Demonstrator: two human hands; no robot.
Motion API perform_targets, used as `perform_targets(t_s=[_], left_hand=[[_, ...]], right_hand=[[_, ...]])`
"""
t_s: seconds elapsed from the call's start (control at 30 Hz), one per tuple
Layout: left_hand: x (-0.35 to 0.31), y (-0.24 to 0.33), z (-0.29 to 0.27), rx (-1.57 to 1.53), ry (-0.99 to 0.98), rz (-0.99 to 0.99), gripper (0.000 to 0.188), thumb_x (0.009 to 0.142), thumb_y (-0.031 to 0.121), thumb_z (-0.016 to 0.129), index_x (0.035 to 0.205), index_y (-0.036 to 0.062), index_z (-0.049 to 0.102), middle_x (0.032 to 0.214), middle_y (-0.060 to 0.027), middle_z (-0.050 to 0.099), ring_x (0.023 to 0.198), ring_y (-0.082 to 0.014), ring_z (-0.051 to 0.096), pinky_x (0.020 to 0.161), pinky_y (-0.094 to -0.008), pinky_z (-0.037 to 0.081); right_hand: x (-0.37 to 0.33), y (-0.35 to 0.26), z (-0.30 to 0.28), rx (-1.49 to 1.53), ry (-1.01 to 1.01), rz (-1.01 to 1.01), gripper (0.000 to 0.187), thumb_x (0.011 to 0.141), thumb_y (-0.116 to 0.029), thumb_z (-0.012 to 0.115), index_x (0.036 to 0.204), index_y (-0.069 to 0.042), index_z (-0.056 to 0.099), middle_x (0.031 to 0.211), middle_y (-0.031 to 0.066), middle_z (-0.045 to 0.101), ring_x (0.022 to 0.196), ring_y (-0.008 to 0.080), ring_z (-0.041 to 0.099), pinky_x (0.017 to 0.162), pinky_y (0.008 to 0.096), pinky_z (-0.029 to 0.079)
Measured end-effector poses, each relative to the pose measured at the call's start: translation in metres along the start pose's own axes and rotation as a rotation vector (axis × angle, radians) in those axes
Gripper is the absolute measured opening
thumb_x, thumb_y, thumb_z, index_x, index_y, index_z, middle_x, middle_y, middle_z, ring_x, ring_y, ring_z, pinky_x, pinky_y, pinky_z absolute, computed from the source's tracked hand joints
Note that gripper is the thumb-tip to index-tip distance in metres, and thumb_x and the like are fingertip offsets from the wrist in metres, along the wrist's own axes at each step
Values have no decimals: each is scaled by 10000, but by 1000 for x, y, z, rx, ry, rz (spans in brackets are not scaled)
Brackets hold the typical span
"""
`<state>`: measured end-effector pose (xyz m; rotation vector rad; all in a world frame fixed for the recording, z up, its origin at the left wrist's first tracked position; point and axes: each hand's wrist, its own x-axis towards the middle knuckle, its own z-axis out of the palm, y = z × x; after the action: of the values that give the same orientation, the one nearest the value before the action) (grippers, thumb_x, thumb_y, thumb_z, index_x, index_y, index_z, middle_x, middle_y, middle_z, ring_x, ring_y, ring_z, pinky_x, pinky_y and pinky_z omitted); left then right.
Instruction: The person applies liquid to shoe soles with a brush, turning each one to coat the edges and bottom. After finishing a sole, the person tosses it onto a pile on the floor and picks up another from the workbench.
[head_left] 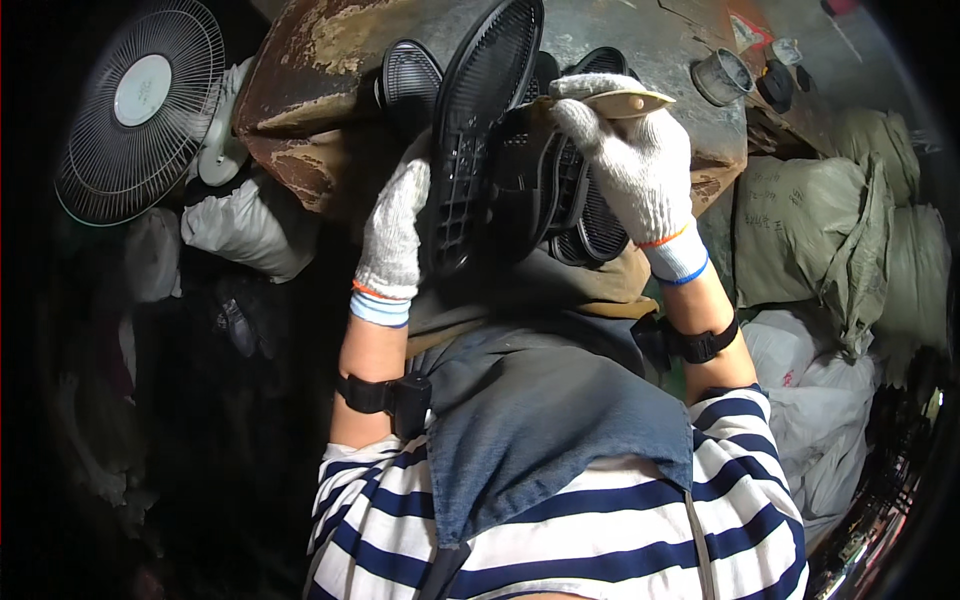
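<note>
A: What's nearest?
B: A blue-and-white striped shirt (590, 525), with a faded blue apron (560, 415) over its front. A black band (365, 393) circles the left forearm, another (705, 345) the right.

A: And the hands?
B: Both wear whitish knitted gloves. The left hand (390, 225) is closed on the left edge of a long black shoe sole (478, 150); its fingertips are hidden. The right hand (640, 165) has curled fingers and pinches a flat tan handle (635, 103) between thumb and fingers.

A: What's on that handle's other end?
B: It points left, toward the soles, but I can't tell its shape.

A: Where is the sole exactly?
B: Just beyond the apron, between the hands, tilted up with its ridged and gridded face showing. More black soles (600, 225) crowd behind it and below the right hand, and one (410, 75) shows to its left.

A: Farther out?
B: A worn, brown-patched surface (320, 110) with a round metal can (722, 78) at its right. Left of it is a white fan (143, 90) with a wire guard, a white sack (245, 230) below. Off to the right, greenish sacks (800, 230) are piled above pale plastic bags (820, 410).
</note>
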<state>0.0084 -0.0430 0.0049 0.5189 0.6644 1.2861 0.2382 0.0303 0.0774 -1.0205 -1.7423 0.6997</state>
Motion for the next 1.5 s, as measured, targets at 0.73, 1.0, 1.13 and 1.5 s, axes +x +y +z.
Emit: perform_targets(t_s=[0.73,1.0,1.13,1.5], left_hand=[[-67,8,-48,-98,-85,-376,563,991,398,449,1194,-92,636,1001,-271,708,810,-391,711,705,-488,590],[-138,2,-78,-479,-47,-84,543,1091,365,355,1229,-101,599,1005,-294,694,864,-438,724,650,-578,618],[-246,-25,-131,-718,165,323,448,988,416,569,1205,25,609,1039,-194,651,913,-365,613,746,-466,531],[-546,-34,-198,-930,11,1817,1026,898,864,402,1457,10,501,1212,-194,672,1127,-332,676,973,-458,604]], right_hand=[[13,2,-33,-487,-167,-743,210,774,-146,834,975,-122,778,936,46,759,804,267,692,758,366,552],[14,16,-31,447,-364,-119,378,952,-2,593,1318,88,620,1398,228,615,1182,301,666,1077,411,524],[34,-3,4,-36,-118,-451,316,1045,-120,598,1259,104,658,1256,201,707,1140,269,677,1031,378,521],[59,-8,1,-658,-32,-782,334,1097,-171,493,1317,7,671,1261,193,713,1161,321,682,999,399,536]])
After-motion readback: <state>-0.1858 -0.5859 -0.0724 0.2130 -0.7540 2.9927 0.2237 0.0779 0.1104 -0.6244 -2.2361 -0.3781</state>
